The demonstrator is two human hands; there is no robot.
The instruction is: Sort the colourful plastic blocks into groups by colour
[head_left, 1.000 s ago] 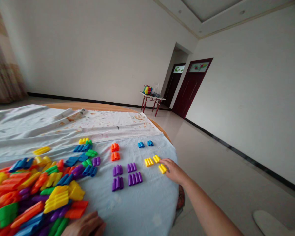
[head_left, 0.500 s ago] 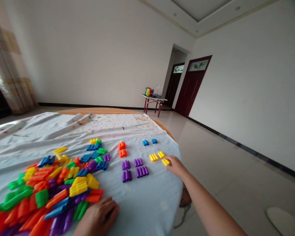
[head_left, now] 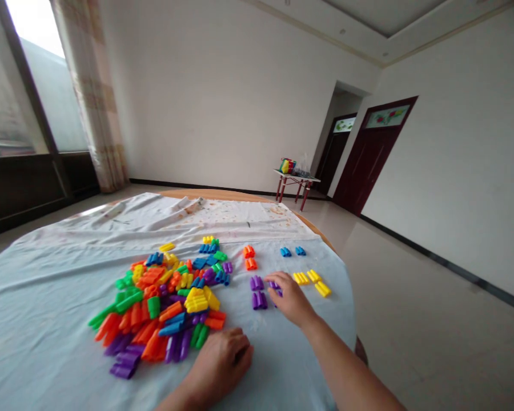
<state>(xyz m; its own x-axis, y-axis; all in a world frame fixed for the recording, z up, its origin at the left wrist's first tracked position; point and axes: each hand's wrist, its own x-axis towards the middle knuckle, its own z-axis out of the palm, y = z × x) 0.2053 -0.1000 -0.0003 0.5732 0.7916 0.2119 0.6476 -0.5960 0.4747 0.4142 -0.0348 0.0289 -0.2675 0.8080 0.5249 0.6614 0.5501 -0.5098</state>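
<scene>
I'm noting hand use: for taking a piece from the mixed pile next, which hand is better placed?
Probably the left hand: it is right beside the pile, near some green pieces. The right hand is farther off, at the purple pieces.

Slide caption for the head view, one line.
Right hand over purple plastic pieces, left hand beside a mixed-colour pile.

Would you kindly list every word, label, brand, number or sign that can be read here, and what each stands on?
No readable text anywhere.
Plastic pieces: no lettering can be made out.
Multicoloured item in the background: too small to tell whether it bears print.
Glass panel above the red door: floral decoration, no legible words.
</scene>
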